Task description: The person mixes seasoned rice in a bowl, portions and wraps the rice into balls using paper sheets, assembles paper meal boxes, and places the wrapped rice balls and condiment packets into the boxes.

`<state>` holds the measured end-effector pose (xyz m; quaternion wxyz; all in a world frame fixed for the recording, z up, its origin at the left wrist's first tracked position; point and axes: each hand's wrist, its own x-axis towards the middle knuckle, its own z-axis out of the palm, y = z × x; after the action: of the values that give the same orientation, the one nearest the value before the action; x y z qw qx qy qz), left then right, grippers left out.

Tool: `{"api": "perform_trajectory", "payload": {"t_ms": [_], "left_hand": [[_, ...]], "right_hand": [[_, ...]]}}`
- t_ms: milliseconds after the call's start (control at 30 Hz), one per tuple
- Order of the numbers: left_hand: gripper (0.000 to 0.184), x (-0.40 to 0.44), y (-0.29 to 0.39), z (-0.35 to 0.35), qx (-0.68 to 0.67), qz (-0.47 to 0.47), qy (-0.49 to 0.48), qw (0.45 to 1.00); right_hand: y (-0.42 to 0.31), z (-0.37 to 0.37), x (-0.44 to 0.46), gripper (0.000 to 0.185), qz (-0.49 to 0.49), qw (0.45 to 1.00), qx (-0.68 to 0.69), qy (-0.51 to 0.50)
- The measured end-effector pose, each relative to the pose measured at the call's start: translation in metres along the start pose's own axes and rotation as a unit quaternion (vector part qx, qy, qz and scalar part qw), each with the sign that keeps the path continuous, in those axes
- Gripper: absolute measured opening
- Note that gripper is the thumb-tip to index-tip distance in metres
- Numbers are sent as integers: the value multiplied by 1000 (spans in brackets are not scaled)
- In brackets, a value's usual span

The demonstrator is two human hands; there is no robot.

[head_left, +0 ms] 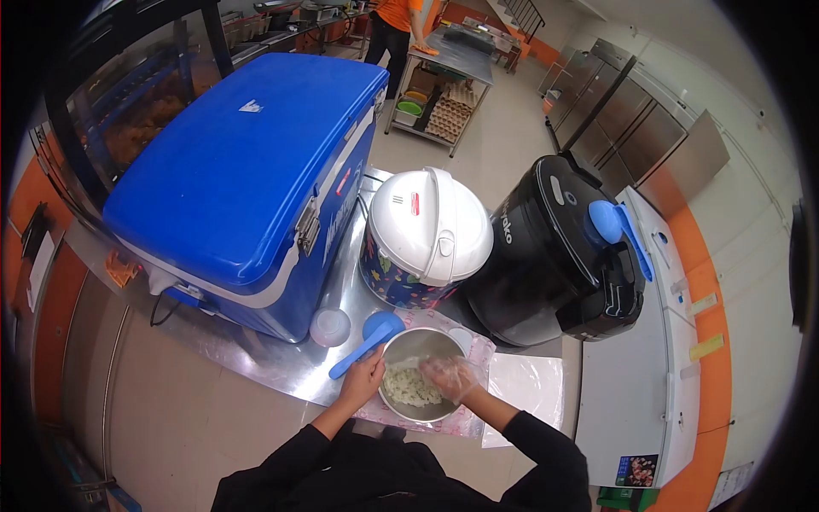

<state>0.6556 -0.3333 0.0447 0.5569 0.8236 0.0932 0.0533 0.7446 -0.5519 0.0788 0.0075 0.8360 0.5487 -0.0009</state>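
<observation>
A metal bowl [424, 340] with white rice [409, 389] in it stands on a pink patterned cloth [472, 424]. My left hand [366, 376] is closed on the bowl's left rim. Inside the right part of the bowl is my right hand [452, 376], in a clear plastic glove, over the rice; its fingers are blurred and whatever they hold cannot be made out. A blue rice paddle [363, 350] lies just above my left hand, beside the bowl. Clear plastic sheets [529, 397] lie to the right of the bowl.
Behind the bowl stand a white-lidded rice cooker [418, 222] and a large black cooker [546, 256] with a blue scoop [607, 222] on top. A blue cooler [247, 171] fills the left side, near a small cup [330, 327]. A person in orange is at a far table [456, 51].
</observation>
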Motion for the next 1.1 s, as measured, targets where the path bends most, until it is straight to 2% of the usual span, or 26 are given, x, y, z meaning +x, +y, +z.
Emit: {"api": "perform_trajectory", "payload": {"t_ms": [67,167,200,333,400,467,567,600,700,833,933,1033,1067,1100], "left_hand": [[38,0,-2,1,-10,5,8,1000],[37,1,3,-1,-17,5,8,1000],[37,1,5,-3,-18,3,5,1000],[38,0,5,-1,-12,7,0,1000],[39,0,6,-2,19,2,-20,1000],[40,-1,8,-1,0,7,-1,1000],[40,1,8,2,-3,12,13,1000],[40,-1,6,4,-1,8,16,1000],[38,-5,5,9,-11,2,34,999],[38,-9,10,8,-18,-3,55,998],[40,-12,4,9,-12,-12,43,999],[40,-11,6,7,3,-4,39,999],[41,-12,9,5,14,-11,35,999],[41,-13,11,4,24,-20,30,999]], "right_hand": [[-8,-21,-19,30,-23,999,29,0],[-20,-47,-41,30,73,993,78,-53],[-28,-46,-47,28,114,991,61,-17],[-60,0,-51,12,139,989,34,-42],[-43,15,-45,9,177,984,-14,-25],[-27,16,-41,8,222,974,-27,-30],[-5,9,-35,13,243,965,1,99],[0,13,-34,21,279,957,4,78],[-15,30,-21,22,288,955,-36,65],[-59,-30,4,14,351,925,51,-133],[-76,-31,-15,12,301,942,55,-137],[-52,-38,-17,15,382,908,79,-150],[-50,-34,-20,18,383,919,59,-73],[-54,-26,-19,19,374,920,52,-107]]}}
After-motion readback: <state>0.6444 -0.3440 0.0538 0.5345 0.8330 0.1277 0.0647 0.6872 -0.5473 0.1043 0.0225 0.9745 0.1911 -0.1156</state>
